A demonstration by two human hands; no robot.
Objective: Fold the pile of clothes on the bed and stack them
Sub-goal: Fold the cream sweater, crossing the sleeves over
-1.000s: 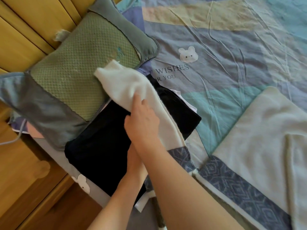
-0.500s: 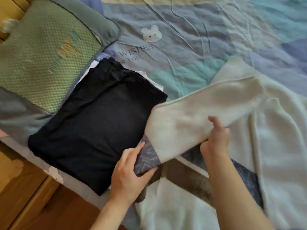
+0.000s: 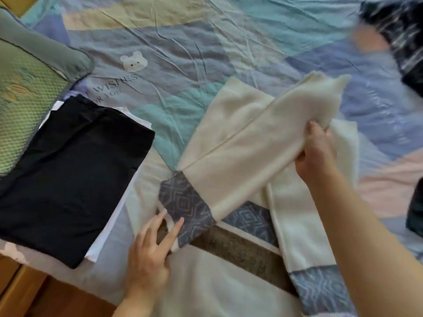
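Note:
A cream sweater [image 3: 229, 115] with blue patterned and brown bands lies spread on the bed [image 3: 183, 42]. One sleeve [image 3: 256, 152] is folded across its body. My right hand [image 3: 315, 154] grips that sleeve near its cream cuff end. My left hand [image 3: 151, 252] rests with fingers spread on the sleeve's blue patterned part [image 3: 185, 207] near the shoulder. To the left, a folded black garment [image 3: 68, 175] lies on top of a folded white one [image 3: 114, 227].
A green and grey pillow [image 3: 27, 88] sits at the far left. Dark striped clothes [image 3: 402, 35] lie at the top right, and another dark item [image 3: 415, 213] at the right edge. A wooden bed frame [image 3: 20, 291] runs along the bottom left.
The sleeve has swung from over the black stack to the right and now lies across the sweater's body. My left hand has opened flat on its patterned part.

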